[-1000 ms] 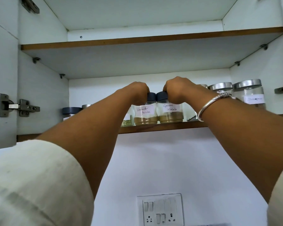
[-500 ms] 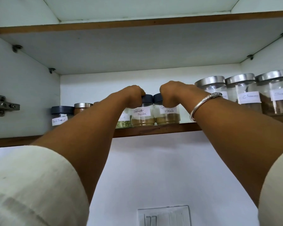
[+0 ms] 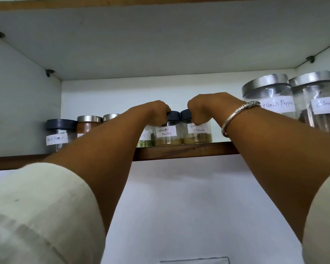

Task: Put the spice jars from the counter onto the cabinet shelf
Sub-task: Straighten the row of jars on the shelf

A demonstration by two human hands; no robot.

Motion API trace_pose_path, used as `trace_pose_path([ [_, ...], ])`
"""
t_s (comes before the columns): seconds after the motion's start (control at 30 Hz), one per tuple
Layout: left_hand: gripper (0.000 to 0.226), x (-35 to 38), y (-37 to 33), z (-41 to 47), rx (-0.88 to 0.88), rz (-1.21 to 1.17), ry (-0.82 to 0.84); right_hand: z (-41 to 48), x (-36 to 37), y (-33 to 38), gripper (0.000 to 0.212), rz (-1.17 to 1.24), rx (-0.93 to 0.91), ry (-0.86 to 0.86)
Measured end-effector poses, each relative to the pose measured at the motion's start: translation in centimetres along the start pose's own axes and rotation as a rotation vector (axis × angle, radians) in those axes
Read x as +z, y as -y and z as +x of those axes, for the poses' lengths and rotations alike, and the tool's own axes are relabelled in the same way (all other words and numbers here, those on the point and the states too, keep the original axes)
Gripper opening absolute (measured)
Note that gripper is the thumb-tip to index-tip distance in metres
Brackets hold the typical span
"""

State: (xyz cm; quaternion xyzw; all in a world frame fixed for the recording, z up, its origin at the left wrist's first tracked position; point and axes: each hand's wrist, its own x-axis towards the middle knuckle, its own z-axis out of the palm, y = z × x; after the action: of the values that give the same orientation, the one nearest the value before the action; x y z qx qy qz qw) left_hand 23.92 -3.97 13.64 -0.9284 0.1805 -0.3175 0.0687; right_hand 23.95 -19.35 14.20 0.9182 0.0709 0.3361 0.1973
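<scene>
Hardly anything has shifted; the shelf [image 3: 179,150] just sits a touch nearer. My left hand [image 3: 155,113] still grips the coriander jar [image 3: 167,134] by its dark lid, my right hand [image 3: 204,107] the masala jar [image 3: 198,133]; both stand side by side at the shelf's front edge.

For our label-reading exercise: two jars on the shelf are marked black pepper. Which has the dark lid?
The small jar at the far left; the larger jar on the right has a silver lid.
</scene>
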Motion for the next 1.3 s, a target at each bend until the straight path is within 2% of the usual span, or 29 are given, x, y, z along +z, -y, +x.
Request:
trace_pose_path([
  [0.1, 0.032, 0.3, -0.1, 0.5, -0.018, 0.025, 0.046, 0.9, 0.8, 0.2, 0.013, -0.025, 0.001, 0.018],
  [0.23, 0.032, 0.8, -0.3, 0.7, -0.035, 0.04, 0.09, 1.7, 1.1, 0.2, 0.008, 0.0, 0.016, 0.132],
  [0.37, 0.029, 0.8, -0.4, 0.4, -0.04, -0.035, 0.069, 2.0, 1.6, 0.3, 0.033, -0.014, 0.031, 0.207],
  [0.43, 0.03, 1.0, -0.6, 0.2, -0.045, -0.054, 0.066, 1.9, 2.0, 0.3, 0.042, -0.012, 0.041, 0.205],
  [0.57, 0.024, 1.2, -1.1, -0.5, -0.045, -0.083, 0.107, 1.4, 2.6, 0.1, 0.042, 0.069, 0.046, 0.149],
  [0.77, 0.038, 1.2, -1.5, -1.8, -0.029, 0.0, 0.135, 0.9, 2.9, -0.1, 0.043, 0.18, 0.098, 0.165],
  [0.83, 0.039, 1.2, -1.5, -2.0, -0.013, -0.046, 0.116, 0.8, 3.0, 0.1, 0.051, 0.177, 0.116, 0.165],
  [0.97, 0.04, 1.1, -1.6, -1.9, 0.016, -0.14, 0.041, -0.2, 2.7, 0.7, 0.084, 0.22, 0.131, 0.124],
  [1.03, 0.046, 1.2, -1.7, -1.7, 0.034, -0.183, -0.026, -1.0, 1.9, 1.2, 0.088, 0.26, 0.134, 0.07],
  [1.13, 0.072, 1.0, -2.5, -2.1, 0.081, -0.204, -0.094, -1.8, 0.7, 2.1, 0.077, 0.222, 0.057, 0.094],
  [1.23, 0.086, 0.7, -3.2, -3.5, 0.101, -0.162, -0.116, -3.2, -0.3, 2.2, 0.072, 0.179, -0.001, 0.115],
  [1.3, 0.088, 0.6, -3.9, -4.5, 0.096, -0.143, -0.096, -4.7, -0.9, 1.3, 0.073, 0.211, -0.006, 0.038],
])
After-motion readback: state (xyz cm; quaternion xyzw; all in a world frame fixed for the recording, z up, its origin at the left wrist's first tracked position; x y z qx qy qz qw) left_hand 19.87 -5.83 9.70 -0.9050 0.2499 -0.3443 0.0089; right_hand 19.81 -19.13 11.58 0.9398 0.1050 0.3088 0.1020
